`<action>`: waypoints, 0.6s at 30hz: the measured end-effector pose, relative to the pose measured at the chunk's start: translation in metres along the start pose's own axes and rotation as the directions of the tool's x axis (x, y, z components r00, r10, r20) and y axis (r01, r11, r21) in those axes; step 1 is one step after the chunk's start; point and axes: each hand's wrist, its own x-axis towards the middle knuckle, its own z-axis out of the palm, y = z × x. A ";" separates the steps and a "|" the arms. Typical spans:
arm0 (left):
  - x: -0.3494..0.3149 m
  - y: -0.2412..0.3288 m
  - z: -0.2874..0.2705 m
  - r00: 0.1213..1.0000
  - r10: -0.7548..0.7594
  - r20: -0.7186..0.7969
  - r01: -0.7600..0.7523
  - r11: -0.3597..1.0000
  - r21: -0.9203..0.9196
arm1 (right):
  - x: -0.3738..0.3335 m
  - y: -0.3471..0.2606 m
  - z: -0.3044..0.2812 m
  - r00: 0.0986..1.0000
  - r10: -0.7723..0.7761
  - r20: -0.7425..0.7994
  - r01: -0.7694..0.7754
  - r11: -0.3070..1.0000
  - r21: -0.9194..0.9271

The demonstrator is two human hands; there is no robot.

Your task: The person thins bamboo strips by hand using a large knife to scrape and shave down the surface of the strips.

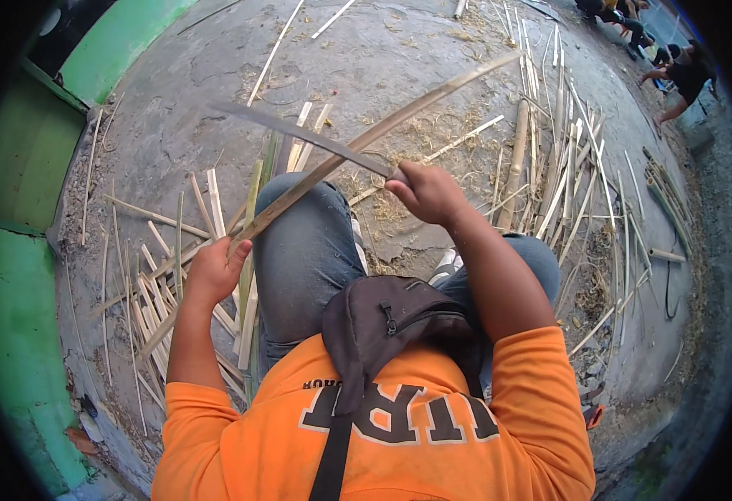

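Observation:
A long split bamboo strip [420,114] runs slantwise from low left to far right in front of me. My left hand [215,271] is closed around it near its lower end, beside my left knee. In my right hand [428,194] is the handle of a long-bladed machete [295,132]. The blade points to the far left and crosses the strip above my left knee. Whether the edge touches the strip, I cannot tell. Blur hides the blade's tip. Under and beside my left hand lies a pile of cut bamboo strips [155,309].
More bamboo strips [568,179] lie in a heap at the right, with a thicker bamboo pole [514,167] beside them. Yellowish shavings [412,150] litter the concrete floor [215,50]. A green wall [15,309] stands at the left. Another person [687,79] is at the far right.

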 end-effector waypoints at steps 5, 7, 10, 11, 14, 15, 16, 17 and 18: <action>0.007 0.002 0.002 0.996 -0.029 0.079 0.038 0.992 -0.117 | 0.001 0.010 0.010 0.996 -0.031 -0.087 0.029 0.999 -0.025; 0.007 -0.002 0.000 0.998 0.008 0.058 -0.003 0.996 -0.093 | -0.003 -0.001 0.013 0.997 -0.032 -0.063 0.029 0.999 -0.037; 0.000 -0.008 0.007 0.998 -0.006 0.068 0.014 0.991 -0.130 | -0.005 -0.025 0.014 0.998 -0.051 0.023 0.053 0.995 -0.085; 0.000 -0.006 0.007 0.997 -0.007 0.076 0.017 0.991 -0.130 | -0.003 -0.026 0.012 0.997 -0.079 0.017 0.081 0.989 -0.125; 0.002 0.002 0.005 0.995 -0.005 0.095 0.026 0.977 -0.214 | 0.004 -0.007 0.001 0.998 -0.047 -0.037 0.043 0.992 -0.120; 0.001 0.002 0.006 0.994 -0.004 0.106 0.025 0.979 -0.204 | 0.000 -0.005 0.003 0.999 -0.030 -0.040 0.024 0.992 -0.126; 0.001 0.003 0.006 0.994 -0.008 0.111 0.029 0.981 -0.193 | 0.000 -0.005 0.004 0.999 -0.020 -0.042 0.014 0.991 -0.130; 0.001 0.002 0.008 0.994 -0.009 0.107 0.030 0.981 -0.193 | -0.002 -0.006 0.007 0.999 -0.024 -0.042 0.018 0.991 -0.131; 0.001 -0.001 0.011 0.996 -0.006 0.092 0.024 0.981 -0.192 | -0.003 -0.009 0.011 0.999 -0.021 -0.047 0.016 0.995 -0.102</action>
